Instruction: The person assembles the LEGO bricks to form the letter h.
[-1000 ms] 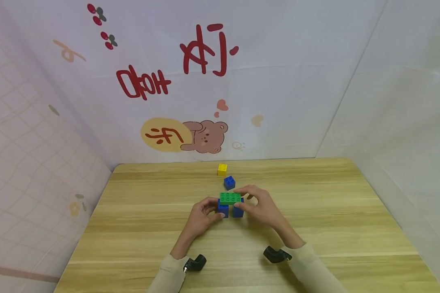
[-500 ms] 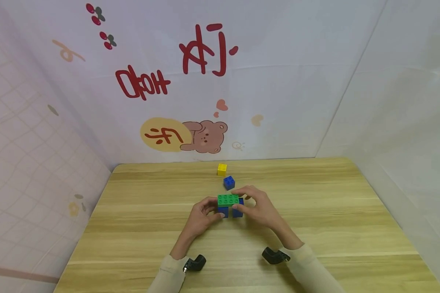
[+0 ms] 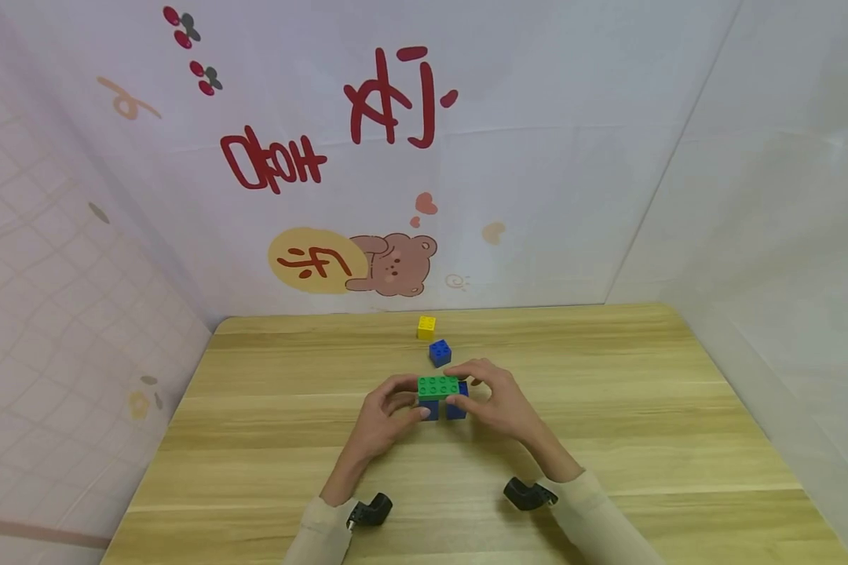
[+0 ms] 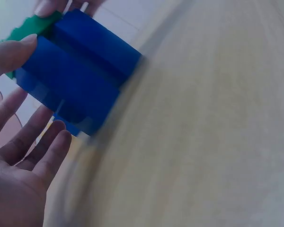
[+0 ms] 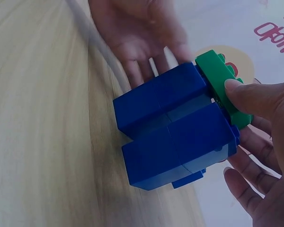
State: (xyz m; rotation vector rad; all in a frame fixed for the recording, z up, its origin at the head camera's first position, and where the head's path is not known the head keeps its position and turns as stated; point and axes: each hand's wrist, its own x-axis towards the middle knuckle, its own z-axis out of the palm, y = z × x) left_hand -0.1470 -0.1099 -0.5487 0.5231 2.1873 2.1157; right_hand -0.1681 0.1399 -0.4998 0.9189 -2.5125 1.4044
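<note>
Two blue block towers, the left one [image 3: 430, 410] and the right one [image 3: 456, 410], stand side by side with a narrow gap. A green 2x4 brick [image 3: 438, 387] lies across their tops; some blue studs show past its right end. My left hand [image 3: 381, 417] holds the left tower near its top, thumb [image 4: 28, 41] on the near face at the green brick's edge; some of its fingers hang apart from the blocks. My right hand [image 3: 498, 400] pinches the green brick, thumb [image 5: 236, 87] on its near side, fingers behind, partly hidden.
Behind the towers on the wooden table [image 3: 290, 439] sit a loose blue block [image 3: 440, 353] and, farther back, a yellow block [image 3: 426, 327]. A white printed sheet [image 3: 537, 157] rises along the table's back edge. Each wrist wears a black camera mount [image 3: 371, 510].
The green brick has moved slightly left and toward me with my right hand, now covering more of the left tower's top. My left hand has shifted slightly.
</note>
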